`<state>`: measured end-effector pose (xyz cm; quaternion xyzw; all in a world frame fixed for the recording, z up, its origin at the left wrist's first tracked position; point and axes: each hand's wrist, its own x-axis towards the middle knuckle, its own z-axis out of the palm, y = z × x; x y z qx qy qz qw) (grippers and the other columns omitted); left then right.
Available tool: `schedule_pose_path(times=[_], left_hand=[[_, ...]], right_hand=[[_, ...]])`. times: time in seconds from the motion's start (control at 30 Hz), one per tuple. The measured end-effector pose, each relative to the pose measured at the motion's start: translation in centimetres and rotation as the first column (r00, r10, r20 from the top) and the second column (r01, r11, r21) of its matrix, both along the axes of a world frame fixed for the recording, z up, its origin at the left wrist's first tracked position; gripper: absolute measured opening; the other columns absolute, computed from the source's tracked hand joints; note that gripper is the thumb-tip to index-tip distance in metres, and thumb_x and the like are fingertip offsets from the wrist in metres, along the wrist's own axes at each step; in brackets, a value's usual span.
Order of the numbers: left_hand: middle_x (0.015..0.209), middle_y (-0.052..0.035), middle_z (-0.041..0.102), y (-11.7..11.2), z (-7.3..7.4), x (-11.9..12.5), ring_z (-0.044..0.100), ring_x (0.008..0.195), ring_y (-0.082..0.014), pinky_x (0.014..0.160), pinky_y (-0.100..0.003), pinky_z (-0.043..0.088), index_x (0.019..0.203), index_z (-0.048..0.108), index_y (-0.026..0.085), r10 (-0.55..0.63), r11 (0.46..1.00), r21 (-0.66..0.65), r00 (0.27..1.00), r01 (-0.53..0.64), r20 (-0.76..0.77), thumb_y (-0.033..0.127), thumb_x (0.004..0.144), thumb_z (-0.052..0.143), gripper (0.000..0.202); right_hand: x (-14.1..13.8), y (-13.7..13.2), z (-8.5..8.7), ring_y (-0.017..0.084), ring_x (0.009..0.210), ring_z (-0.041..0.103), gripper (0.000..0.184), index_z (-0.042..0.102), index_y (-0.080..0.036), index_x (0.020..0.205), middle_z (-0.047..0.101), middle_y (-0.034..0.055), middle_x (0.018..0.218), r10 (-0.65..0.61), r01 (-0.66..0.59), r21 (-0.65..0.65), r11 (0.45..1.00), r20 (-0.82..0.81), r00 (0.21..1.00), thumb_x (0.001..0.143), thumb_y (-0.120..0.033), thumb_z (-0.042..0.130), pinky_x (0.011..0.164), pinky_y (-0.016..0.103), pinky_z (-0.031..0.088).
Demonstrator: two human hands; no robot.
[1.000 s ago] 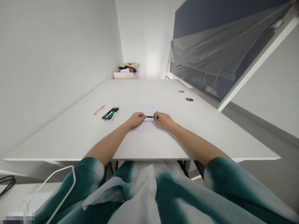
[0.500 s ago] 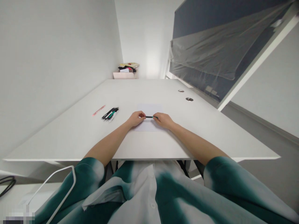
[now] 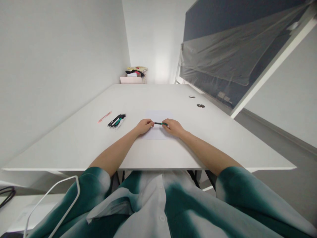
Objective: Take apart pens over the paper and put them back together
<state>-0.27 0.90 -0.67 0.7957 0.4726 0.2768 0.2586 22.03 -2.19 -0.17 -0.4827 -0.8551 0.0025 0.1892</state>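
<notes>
A slim black pen with a green section (image 3: 160,123) lies level between my hands, above a white sheet of paper (image 3: 158,115). My left hand (image 3: 144,126) pinches the pen's left end at the fingertips. My right hand (image 3: 172,128) grips its right end, and the fingers hide that tip. Both hands rest over the paper's edges. To the left lies a small bunch of black, green and white pens (image 3: 117,121), with a pink-orange pen (image 3: 104,117) beyond it.
The long white desk (image 3: 74,148) runs far ahead, with several round grommets (image 3: 200,105) near its right side. A pink box of cloth items (image 3: 132,79) stands beyond the far end. A plastic-wrapped panel (image 3: 223,49) leans at the right.
My left hand has drawn slightly left along the pen. The pen stays level between my hands, and the other objects on the desk have not moved.
</notes>
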Motion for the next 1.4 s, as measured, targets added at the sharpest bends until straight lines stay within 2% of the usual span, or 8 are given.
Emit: schedule_pose_path(times=[0.17, 0.37, 0.83, 1.07, 1.13, 1.2, 1.3, 1.4], left_hand=[[0.086, -0.0060, 0.074, -0.1, 0.0, 0.0, 0.064, 0.081, -0.0193, 0.081, -0.033, 0.049, 0.083, 0.071, 0.016, -0.004, 1.000, 0.011, 1.000, 0.004, 0.009, 0.037, 0.084, 0.048, 0.032], [0.089, -0.0063, 0.075, 0.0, 0.0, -0.3, 0.066, 0.085, -0.0197, 0.085, -0.033, 0.050, 0.084, 0.073, 0.015, -0.048, 0.999, 0.024, 0.998, 0.047, 0.038, 0.033, 0.082, 0.050, 0.029], [0.088, -0.0064, 0.075, 0.0, 0.0, -0.2, 0.067, 0.084, -0.0195, 0.084, -0.032, 0.051, 0.085, 0.072, 0.015, -0.055, 0.998, 0.030, 0.998, 0.054, 0.034, 0.029, 0.080, 0.054, 0.024], [0.093, -0.0067, 0.074, -0.1, 0.4, -0.5, 0.067, 0.087, -0.0207, 0.085, -0.034, 0.051, 0.090, 0.071, 0.016, 0.016, 0.995, 0.100, 1.000, -0.018, 0.021, 0.031, 0.081, 0.058, 0.022], [0.095, -0.0067, 0.074, -0.1, 0.4, -0.7, 0.066, 0.090, -0.0211, 0.086, -0.034, 0.051, 0.090, 0.071, 0.016, 0.045, 0.990, 0.134, 0.999, -0.045, 0.006, 0.029, 0.080, 0.059, 0.020], [0.095, -0.0066, 0.073, -0.1, 0.3, -0.8, 0.066, 0.092, -0.0214, 0.088, -0.034, 0.050, 0.090, 0.070, 0.017, 0.068, 0.984, 0.164, 0.997, -0.063, -0.024, 0.027, 0.080, 0.059, 0.018], [0.096, -0.0062, 0.073, -0.2, 0.2, -0.7, 0.065, 0.093, -0.0219, 0.091, -0.035, 0.049, 0.090, 0.069, 0.019, 0.085, 0.977, 0.205, 0.992, -0.064, -0.096, 0.025, 0.081, 0.059, 0.016], [0.097, -0.0067, 0.072, -0.5, 0.2, -0.3, 0.064, 0.096, -0.0244, 0.093, -0.040, 0.047, 0.091, 0.069, 0.020, 0.094, 0.960, 0.276, 0.978, -0.040, -0.186, 0.026, 0.083, 0.057, 0.016]], right_hand=[[0.2, 0.3, -0.4, 0.021, 0.091, 0.063, 0.023, 0.063, -0.018, 0.112, 0.070, 0.0088, 0.101, -0.031, 0.031, 0.006, 0.999, 0.003, 1.000, 0.093, -0.022, 0.051, 0.079, 0.029, 0.043], [0.4, 0.4, -0.3, 0.021, 0.094, 0.062, 0.020, 0.067, -0.019, 0.104, 0.070, 0.0089, 0.102, 0.019, -0.019, 0.041, 0.999, -0.011, 1.000, 0.093, -0.021, 0.051, 0.081, 0.030, 0.042], [0.5, 0.6, -0.6, 0.020, 0.094, 0.063, 0.022, 0.069, -0.021, 0.106, 0.070, 0.0072, 0.103, 0.017, -0.017, 0.056, 0.998, -0.013, 1.000, 0.094, -0.022, 0.051, 0.079, 0.029, 0.043], [1.1, 1.0, -0.1, 0.019, 0.083, 0.062, 0.017, 0.070, -0.021, 0.098, 0.070, 0.0053, 0.094, -0.078, 0.085, 0.032, 0.996, -0.178, 0.981, 0.086, -0.028, 0.059, 0.071, 0.028, 0.043], [1.5, 1.4, 0.0, 0.018, 0.075, 0.060, 0.016, 0.070, -0.020, 0.093, 0.069, 0.0036, 0.083, -0.106, 0.107, -0.012, 0.994, -0.286, 0.952, 0.082, -0.029, 0.062, 0.069, 0.028, 0.042], [1.9, 1.8, 0.1, 0.016, 0.067, 0.056, 0.015, 0.069, -0.019, 0.088, 0.065, 0.0012, 0.072, -0.128, 0.091, -0.104, 0.990, -0.437, 0.891, 0.078, -0.029, 0.063, 0.065, 0.028, 0.041], [2.3, 2.1, 0.3, 0.013, 0.058, 0.051, 0.018, 0.068, -0.018, 0.086, 0.059, -0.0020, 0.061, -0.174, -0.028, -0.284, 0.958, -0.659, 0.732, 0.072, -0.030, 0.065, 0.059, 0.027, 0.040], [2.2, 2.0, 0.7, 0.012, 0.057, 0.049, 0.024, 0.067, -0.018, 0.086, 0.060, -0.0017, 0.063, -0.212, -0.190, -0.362, 0.913, -0.817, 0.537, 0.066, -0.031, 0.068, 0.058, 0.027, 0.039]])
